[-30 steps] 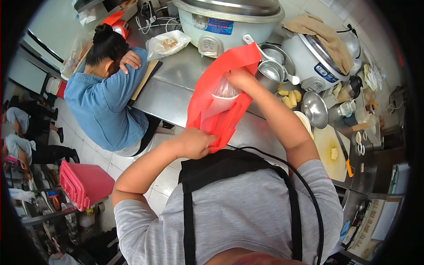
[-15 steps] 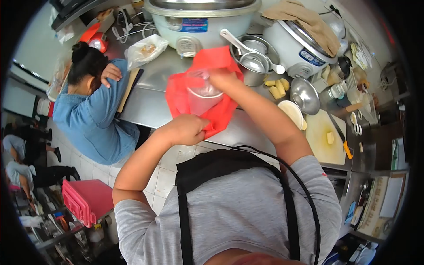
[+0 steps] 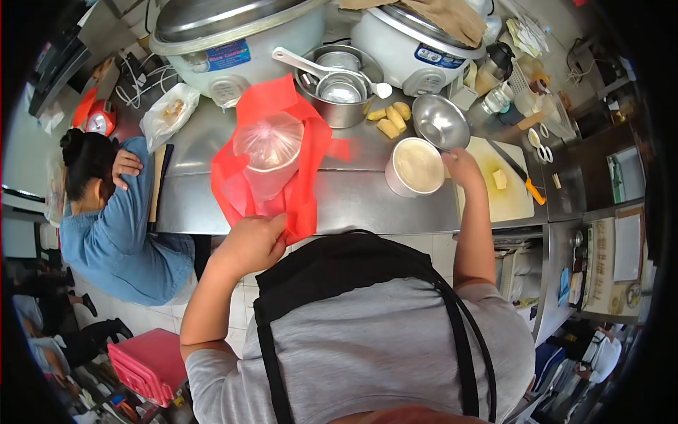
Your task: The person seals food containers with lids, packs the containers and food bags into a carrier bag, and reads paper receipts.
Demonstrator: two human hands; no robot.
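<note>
My left hand point(image 3: 256, 244) is closed on the near edge of a red bag point(image 3: 308, 201), which lies spread on the steel counter. Inside its folds stands a clear plastic bag point(image 3: 274, 150) with a gathered top, its contents hard to make out. Over to the right, my right hand point(image 3: 464, 168) has its curled fingers at the right rim of a round white tub point(image 3: 415, 167) filled with something pale. Just behind that hand sits a steel bowl point(image 3: 441, 121). Peeled yellow pieces point(image 3: 390, 119) lie beyond the tub.
A cutting board point(image 3: 508, 201) with an orange-handled knife point(image 3: 526, 182) is at right. Behind stand two rice cookers point(image 3: 265, 51) and a steel pot point(image 3: 346, 116) with a white-handled ladle point(image 3: 304, 62). Someone in a blue shirt point(image 3: 123, 233) leans on the counter at left.
My right hand has left the clear bag and moved right to the tub. The left hand still holds the red bag. My view has shifted to the right.
</note>
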